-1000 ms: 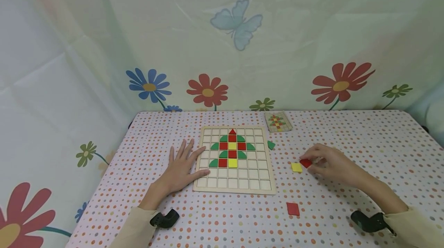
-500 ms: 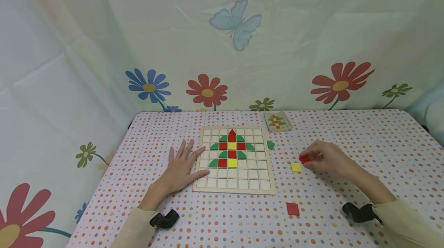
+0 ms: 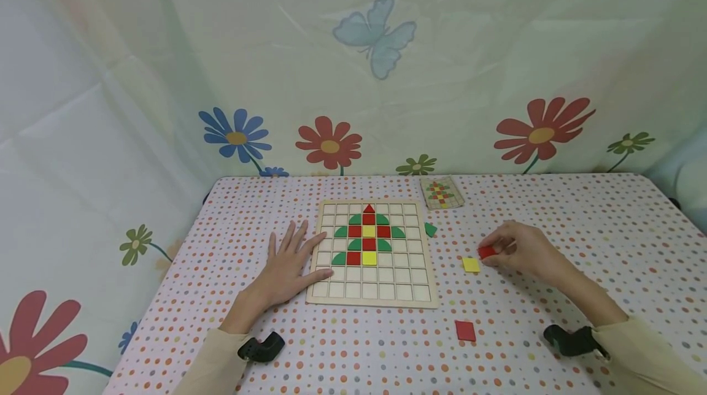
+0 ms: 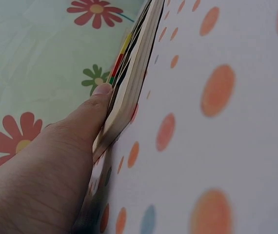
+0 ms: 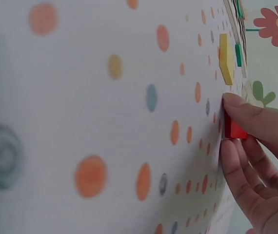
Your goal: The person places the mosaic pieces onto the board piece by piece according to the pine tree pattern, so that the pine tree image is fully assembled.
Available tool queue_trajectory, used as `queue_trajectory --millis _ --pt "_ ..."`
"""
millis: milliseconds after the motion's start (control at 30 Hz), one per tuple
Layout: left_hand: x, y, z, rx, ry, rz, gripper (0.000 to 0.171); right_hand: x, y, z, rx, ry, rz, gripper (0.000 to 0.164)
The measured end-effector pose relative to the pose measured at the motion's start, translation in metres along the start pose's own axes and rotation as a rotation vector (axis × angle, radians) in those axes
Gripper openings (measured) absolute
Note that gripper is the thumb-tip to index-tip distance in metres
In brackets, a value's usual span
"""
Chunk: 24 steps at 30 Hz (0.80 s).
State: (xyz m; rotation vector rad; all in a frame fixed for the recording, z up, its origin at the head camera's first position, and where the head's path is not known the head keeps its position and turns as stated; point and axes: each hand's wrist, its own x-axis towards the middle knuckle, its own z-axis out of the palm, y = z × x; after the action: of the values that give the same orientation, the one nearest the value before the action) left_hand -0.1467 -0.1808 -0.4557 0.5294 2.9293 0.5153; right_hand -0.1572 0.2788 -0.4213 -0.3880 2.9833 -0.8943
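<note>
My left hand (image 3: 284, 269) lies with fingers spread on the left edge of a wooden grid board (image 3: 386, 287), thumb across its rim. Red, yellow and green tiles fill some of the board's upper and middle squares in a tree-like pattern. To the right of the board, my right hand (image 3: 521, 251) pinches a red tile (image 3: 487, 253) between thumb and fingers, low over the cloth. The right wrist view shows the red tile (image 5: 237, 130) partly covered by the thumb. Just left of these fingers is a yellow square tile (image 3: 471, 265).
A red square tile (image 3: 465, 330) lies nearer the front. One green tile (image 3: 431, 230) sits by the board's right edge. Behind it, a small pattern card (image 3: 442, 192) shows a similar tree design. The table has a dotted cloth (image 3: 558, 202), with a flowered curtain behind.
My right forearm has shifted left, and the hand has turned slightly around the red tile, which it still pinches at nearly the same spot. The left hand stays in place.
</note>
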Motion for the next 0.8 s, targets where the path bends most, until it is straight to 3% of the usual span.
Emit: queue_trajectory --millis 267,533,800 --pt "0.0 0.0 0.0 -0.004 -0.006 0.0 0.087 -0.006 0.004 0.005 0.03 0.074 -0.064 0.027" --pt "0.0 0.0 0.0 -0.008 -0.002 0.0 0.087 -0.007 0.002 0.001 0.058 0.052 -0.076 0.023" --pt "0.0 -0.001 0.001 -0.014 0.001 0.003 0.086 -0.005 -0.017 0.001 0.032 0.079 -0.155 0.023"
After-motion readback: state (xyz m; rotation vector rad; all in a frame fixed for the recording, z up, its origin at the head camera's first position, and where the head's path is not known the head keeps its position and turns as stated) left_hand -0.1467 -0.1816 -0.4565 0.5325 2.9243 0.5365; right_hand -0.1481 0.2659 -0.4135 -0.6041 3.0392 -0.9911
